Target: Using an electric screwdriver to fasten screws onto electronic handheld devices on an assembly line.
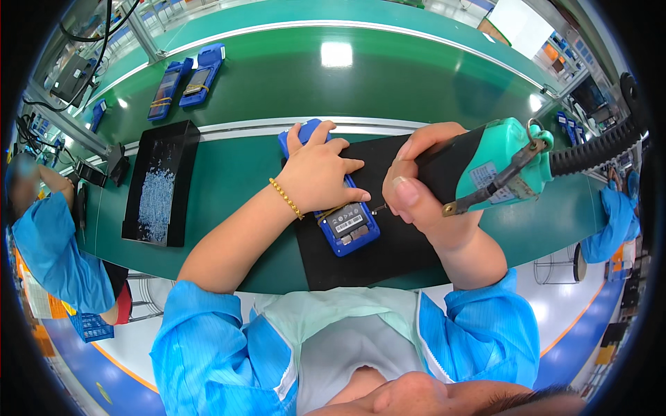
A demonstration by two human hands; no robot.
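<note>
On a black mat (409, 253) lies a blue handheld device (363, 240), tilted a little, its back uncovered. A dark battery (346, 220) with a white label sits in it, and a yellow rubber band crosses it, partly under my wrist. My left hand (319, 170), fingers spread and bent over the upper part, holds the device down. My right hand (430, 191) is wrapped round a teal and black electric screwdriver (496, 166). Its thin bit points left beside the device's right edge; whether it touches is unclear.
A black tray (187, 177) of small bluish pieces stands at the left. Beyond the metal rail, two blue devices (201, 76) with rubber bands lie on the green surface. A black ribbed hose (593, 149) runs from the screwdriver to the right. Other people in blue sit at both sides.
</note>
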